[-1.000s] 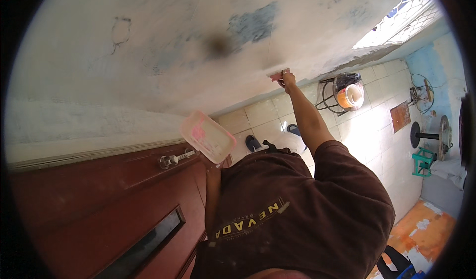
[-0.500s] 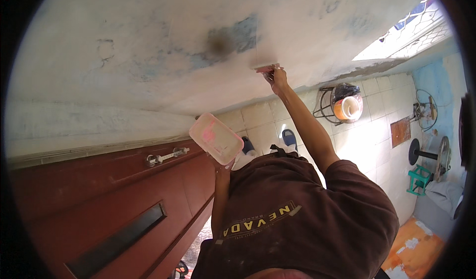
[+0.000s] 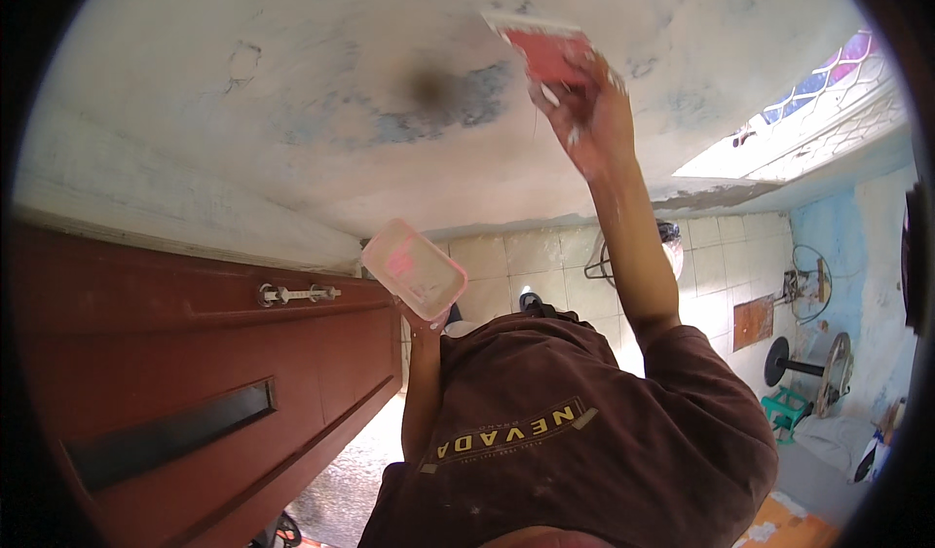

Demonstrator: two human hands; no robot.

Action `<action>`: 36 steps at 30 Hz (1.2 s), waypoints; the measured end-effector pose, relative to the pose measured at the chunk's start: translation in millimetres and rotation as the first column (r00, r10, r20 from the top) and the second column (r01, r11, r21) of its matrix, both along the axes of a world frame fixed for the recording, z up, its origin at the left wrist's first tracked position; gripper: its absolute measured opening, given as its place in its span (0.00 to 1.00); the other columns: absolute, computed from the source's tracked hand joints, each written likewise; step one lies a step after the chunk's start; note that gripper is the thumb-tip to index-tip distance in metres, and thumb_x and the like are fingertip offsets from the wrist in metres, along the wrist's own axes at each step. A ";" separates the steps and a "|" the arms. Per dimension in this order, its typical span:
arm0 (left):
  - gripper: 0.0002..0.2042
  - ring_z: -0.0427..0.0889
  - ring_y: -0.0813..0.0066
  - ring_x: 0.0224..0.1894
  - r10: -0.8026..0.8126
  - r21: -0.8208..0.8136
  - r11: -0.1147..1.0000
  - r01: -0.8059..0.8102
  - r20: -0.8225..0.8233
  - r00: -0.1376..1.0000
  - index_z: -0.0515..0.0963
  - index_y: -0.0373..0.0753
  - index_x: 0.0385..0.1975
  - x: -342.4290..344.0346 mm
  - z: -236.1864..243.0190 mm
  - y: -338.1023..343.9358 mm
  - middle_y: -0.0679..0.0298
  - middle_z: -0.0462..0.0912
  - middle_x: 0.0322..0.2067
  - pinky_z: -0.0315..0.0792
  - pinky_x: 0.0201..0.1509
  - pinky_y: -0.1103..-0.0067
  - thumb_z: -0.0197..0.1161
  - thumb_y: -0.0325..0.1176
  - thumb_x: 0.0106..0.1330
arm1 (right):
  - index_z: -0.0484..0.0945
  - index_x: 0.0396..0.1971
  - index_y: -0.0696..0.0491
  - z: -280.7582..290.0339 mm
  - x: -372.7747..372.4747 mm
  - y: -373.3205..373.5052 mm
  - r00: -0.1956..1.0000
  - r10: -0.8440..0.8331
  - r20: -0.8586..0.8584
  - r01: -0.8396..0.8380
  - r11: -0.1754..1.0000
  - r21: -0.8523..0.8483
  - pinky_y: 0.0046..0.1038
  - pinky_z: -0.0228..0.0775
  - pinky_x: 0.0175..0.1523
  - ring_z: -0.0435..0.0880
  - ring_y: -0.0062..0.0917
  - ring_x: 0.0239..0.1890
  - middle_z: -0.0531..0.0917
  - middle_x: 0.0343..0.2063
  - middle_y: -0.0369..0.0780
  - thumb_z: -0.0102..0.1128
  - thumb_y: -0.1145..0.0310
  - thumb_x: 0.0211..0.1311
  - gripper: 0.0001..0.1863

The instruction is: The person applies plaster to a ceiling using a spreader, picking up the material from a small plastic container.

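Observation:
My right hand (image 3: 592, 124) is closed round a red putty scraper (image 3: 547, 55) with a pale, wide edge. White smears mark its fingers. The scraper is at the pale wall (image 3: 321, 32), up and to the right of a blue-grey patch (image 3: 448, 105); whether its edge touches the wall I cannot tell. Low on the left, my left hand (image 3: 425, 324) grips a pink-rimmed plastic tub (image 3: 429, 280) from beneath, its fingers partly hidden. Pink and whitish smears lie inside the tub.
A red-brown door (image 3: 321, 363) with a bolt (image 3: 297, 295) stands at left. Behind my right forearm are a stool's dark legs (image 3: 599, 267) on the tiled floor (image 3: 536, 256). A bright window grille (image 3: 808, 119) is at right, with a green stool (image 3: 782, 412) farther down.
My right hand has swept the scraper up the wall from near its lower edge. The tub has shifted slightly left in the picture, and the view has moved a little.

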State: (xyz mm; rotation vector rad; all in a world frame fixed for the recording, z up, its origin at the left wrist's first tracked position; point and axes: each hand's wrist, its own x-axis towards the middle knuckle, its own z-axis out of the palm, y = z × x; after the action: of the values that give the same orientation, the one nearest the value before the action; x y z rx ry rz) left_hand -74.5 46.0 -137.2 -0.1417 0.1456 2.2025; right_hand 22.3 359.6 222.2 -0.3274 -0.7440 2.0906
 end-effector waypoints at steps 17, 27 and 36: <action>0.32 0.74 0.48 0.60 0.241 -0.154 0.953 -0.260 -0.134 0.961 0.66 0.42 0.65 100.9 49.3 -15.4 0.51 0.74 0.57 0.74 0.61 0.51 0.55 0.59 0.69 | 0.75 0.36 0.52 -398.9 10.1 85.2 0.793 0.113 0.599 0.126 0.931 -0.343 0.20 0.76 0.29 0.79 0.20 0.25 0.86 0.27 0.40 0.54 0.58 0.75 0.13; 0.33 0.81 0.52 0.51 0.122 -0.361 0.892 -0.271 -0.385 0.915 0.66 0.43 0.64 125.1 47.3 31.8 0.53 0.77 0.55 0.81 0.52 0.56 0.50 0.63 0.69 | 0.78 0.39 0.57 -22.6 34.2 72.4 0.988 0.155 0.020 -0.144 0.954 -0.263 0.28 0.78 0.41 0.81 0.27 0.37 0.84 0.39 0.42 0.56 0.62 0.71 0.12; 0.35 0.79 0.51 0.57 0.193 -0.234 0.953 -0.192 -0.022 0.981 0.65 0.50 0.67 133.7 41.5 65.8 0.60 0.77 0.58 0.77 0.57 0.50 0.50 0.67 0.68 | 0.77 0.47 0.48 -140.8 97.9 48.4 0.979 0.160 0.125 -0.144 0.981 -0.128 0.34 0.78 0.49 0.81 0.28 0.46 0.83 0.44 0.35 0.59 0.62 0.70 0.10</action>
State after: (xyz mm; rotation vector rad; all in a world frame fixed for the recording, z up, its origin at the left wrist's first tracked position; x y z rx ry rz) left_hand 59.1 111.8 -95.7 -0.2998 0.4084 2.3739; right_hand 120.2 408.0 81.3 -0.4955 -0.7455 2.2806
